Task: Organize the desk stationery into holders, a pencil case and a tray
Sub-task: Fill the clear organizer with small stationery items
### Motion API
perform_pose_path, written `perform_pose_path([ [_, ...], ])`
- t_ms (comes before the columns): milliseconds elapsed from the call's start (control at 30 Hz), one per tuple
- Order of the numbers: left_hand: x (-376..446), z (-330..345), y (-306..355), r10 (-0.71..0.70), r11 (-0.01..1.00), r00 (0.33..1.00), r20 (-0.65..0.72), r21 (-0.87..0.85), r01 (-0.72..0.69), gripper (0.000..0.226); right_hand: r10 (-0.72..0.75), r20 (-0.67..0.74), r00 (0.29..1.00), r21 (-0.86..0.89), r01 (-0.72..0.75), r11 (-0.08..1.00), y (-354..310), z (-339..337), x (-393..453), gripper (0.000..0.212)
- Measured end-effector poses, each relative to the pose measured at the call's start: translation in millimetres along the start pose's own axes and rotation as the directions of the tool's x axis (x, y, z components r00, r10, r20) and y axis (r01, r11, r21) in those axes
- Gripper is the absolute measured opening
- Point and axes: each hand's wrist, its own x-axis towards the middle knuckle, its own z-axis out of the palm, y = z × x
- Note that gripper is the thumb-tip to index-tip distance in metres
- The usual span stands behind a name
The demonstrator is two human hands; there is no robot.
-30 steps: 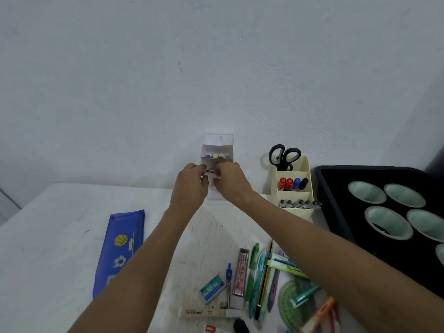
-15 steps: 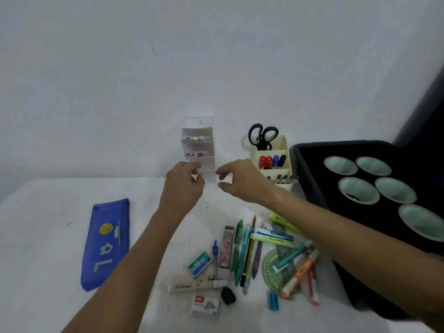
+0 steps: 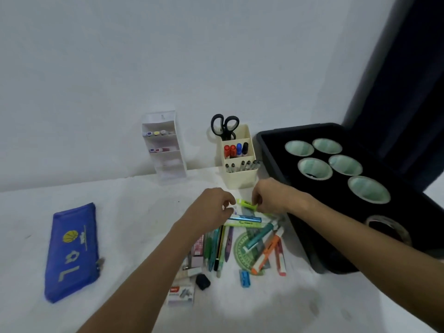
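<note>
Pinching yellow highlighter (image 3: 247, 204), right hand (image 3: 271, 195).

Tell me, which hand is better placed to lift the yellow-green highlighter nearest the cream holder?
The right hand: its fingers already pinch the yellow-green highlighter. The left hand is beside it and seems to hold a small white thing.

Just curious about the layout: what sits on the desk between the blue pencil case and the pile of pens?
Only bare white tabletop between the blue pencil case and the pile of pens; nearer, the left forearm crosses above it, in the head view.
</note>
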Motion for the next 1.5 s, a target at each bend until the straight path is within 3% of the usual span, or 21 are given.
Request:
perform_pose_path([
  [267,1.4,14.5,7.5,0.04,0.983,0.981,0.189,0.167,-0.073,0.027,-0.002,0.144,0.99,-0.113,0.018,0.993,-4.4,15.5,1.0,0.026],
  [567,-11.2,7.6,-23.5,-0.022,0.967,0.991,0.131,0.255,-0.012,0.02,0.0,0.164,0.986,-0.175,0.03,0.984,-4.2,21.6,0.0,0.025],
  [733,-19.5,5.0,-29.3,-0.058,0.968,0.995,0.082,0.249,0.036,0.022,0.004,0.165,0.986,-0.07,0.007,0.998,-4.5,23.5,1.4,0.026],
  [933,-22.0,14.6,-10.1,0.071,0.972,0.991,0.111,0.214,-0.093,0.026,0.004,0.081,0.997,0.109,-0.013,0.994,-3.2,20.8,2.8,0.022],
  [1133,-19.1,21.7,-11.8,0.064,0.967,0.984,0.166,0.234,-0.103,0.029,0.006,0.0,1.0,0.19,-0.006,0.982,-4.1,20.8,2.4,0.02],
  [1400,-22.1,3.6,-19.3,-0.028,0.96,0.996,0.088,0.278,0.003,0.014,-0.018,-0.037,0.999,0.271,0.027,0.962,-4.7,17.9,3.3,0.019],
  [1500,-24.6,-10.9,-25.5,-0.073,0.968,0.997,0.017,0.243,0.066,0.032,-0.025,-0.055,0.998,0.306,0.041,0.951,-4.5,17.4,2.1,0.021],
])
